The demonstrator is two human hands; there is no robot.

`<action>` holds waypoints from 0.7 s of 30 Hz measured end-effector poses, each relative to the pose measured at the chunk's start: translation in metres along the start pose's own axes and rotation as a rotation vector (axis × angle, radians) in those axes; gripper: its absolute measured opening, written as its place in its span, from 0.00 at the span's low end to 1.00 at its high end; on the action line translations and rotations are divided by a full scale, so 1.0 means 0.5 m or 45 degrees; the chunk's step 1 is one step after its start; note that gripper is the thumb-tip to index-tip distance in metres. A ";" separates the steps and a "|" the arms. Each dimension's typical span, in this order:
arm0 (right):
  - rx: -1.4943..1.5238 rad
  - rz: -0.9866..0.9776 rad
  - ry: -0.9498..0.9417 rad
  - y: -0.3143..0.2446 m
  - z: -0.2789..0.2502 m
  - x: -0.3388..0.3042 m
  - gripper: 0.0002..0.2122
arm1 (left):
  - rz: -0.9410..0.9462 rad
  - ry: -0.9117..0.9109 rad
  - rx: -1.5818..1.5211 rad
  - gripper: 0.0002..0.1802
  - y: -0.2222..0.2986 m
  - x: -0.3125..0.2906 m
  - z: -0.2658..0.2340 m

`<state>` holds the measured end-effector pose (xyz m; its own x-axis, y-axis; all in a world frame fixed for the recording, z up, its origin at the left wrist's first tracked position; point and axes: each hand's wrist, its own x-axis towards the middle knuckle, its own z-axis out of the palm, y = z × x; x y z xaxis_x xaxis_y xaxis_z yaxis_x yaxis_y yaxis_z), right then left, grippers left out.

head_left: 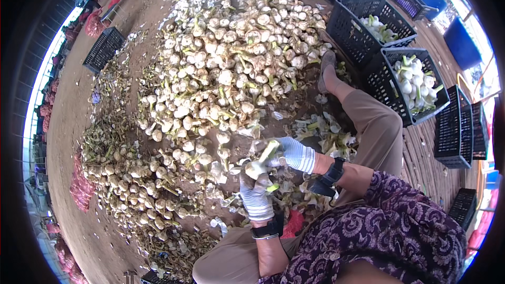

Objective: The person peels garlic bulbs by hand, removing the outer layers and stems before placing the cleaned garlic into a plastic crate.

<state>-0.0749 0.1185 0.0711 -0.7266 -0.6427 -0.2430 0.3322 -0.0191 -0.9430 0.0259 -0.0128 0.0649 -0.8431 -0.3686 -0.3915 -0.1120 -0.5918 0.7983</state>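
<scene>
In front of me, a white garlic bulb with a thick pale-green stem is between my two gloved hands. My left hand, in a striped glove with dark, dirty fingertips, is closed around the bulb from below. From the right, my right hand is closed at the bulb's stem side; its fingertips are partly hidden. A short green stem end shows beside my left hand. Just beyond my hands spreads a big heap of untrimmed garlic bulbs with stems and dirty skins.
At the right stand black crates, one holding cleaned garlic. Another black crate lies at the far left. Loose peelings lie by my right leg. A red mesh sack rests on the left, and a blue container stands far right.
</scene>
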 end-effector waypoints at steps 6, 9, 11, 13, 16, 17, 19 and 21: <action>-0.650 -0.223 -0.042 -0.011 -0.007 0.023 0.19 | -0.243 -0.214 -0.205 0.20 -0.012 0.021 -0.058; -0.695 -0.195 -0.040 0.054 -0.004 0.046 0.17 | -0.275 -0.061 0.026 0.26 -0.009 0.012 -0.050; -0.530 -0.030 -0.065 0.145 -0.028 0.074 0.19 | -0.329 -0.043 0.032 0.23 -0.006 0.018 -0.036; 0.781 0.339 0.010 0.115 -0.036 0.066 0.15 | -0.269 0.133 -0.078 0.19 -0.029 0.016 -0.039; 0.158 0.210 0.122 0.053 -0.057 0.032 0.15 | -0.107 0.217 -0.027 0.17 -0.020 0.017 -0.039; 0.003 0.435 0.186 0.007 -0.048 0.012 0.18 | -0.043 0.241 0.056 0.18 -0.016 0.016 -0.032; -0.088 0.233 0.097 -0.023 -0.009 -0.003 0.13 | 0.091 0.186 0.334 0.22 -0.010 0.001 0.006; 0.026 -0.143 0.131 0.061 -0.020 0.020 0.12 | 0.004 0.062 0.470 0.21 0.015 -0.012 0.040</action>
<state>-0.0780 0.1190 0.0376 -0.8172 -0.5539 -0.1594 0.2571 -0.1029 -0.9609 0.0195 -0.0010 0.0825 -0.8186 -0.4092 -0.4031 -0.2991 -0.2954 0.9073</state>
